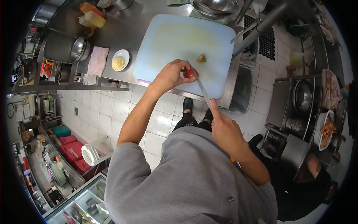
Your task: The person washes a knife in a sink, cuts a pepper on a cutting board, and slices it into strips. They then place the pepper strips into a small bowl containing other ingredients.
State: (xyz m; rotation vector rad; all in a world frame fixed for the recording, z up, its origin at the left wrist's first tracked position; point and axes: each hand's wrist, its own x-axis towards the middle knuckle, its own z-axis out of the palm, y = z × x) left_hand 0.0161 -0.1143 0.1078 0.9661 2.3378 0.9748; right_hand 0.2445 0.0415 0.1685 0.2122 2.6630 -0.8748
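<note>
On the large white cutting board (220,41), my left hand (171,77) is closed around a small red tomato (190,73), its fingertips and thumb gripping the side. My right hand (226,133) holds a knife (204,91), with the index finger stretched along the top of it. The blade lies across the tomato, close to the left fingertips; how deep it sits cannot be made out. A small brownish-green wedge (201,58) rests on the board just beyond the tomato. The knife's handle is hidden inside my right hand.
Left of the board are a white dish of pale yellow bits (120,61), a pink cloth (98,61) and squeeze bottles (93,19). A colander (216,5) stands behind. Another person's dark-clothed leg (294,194) is close on my right, near a metal rack.
</note>
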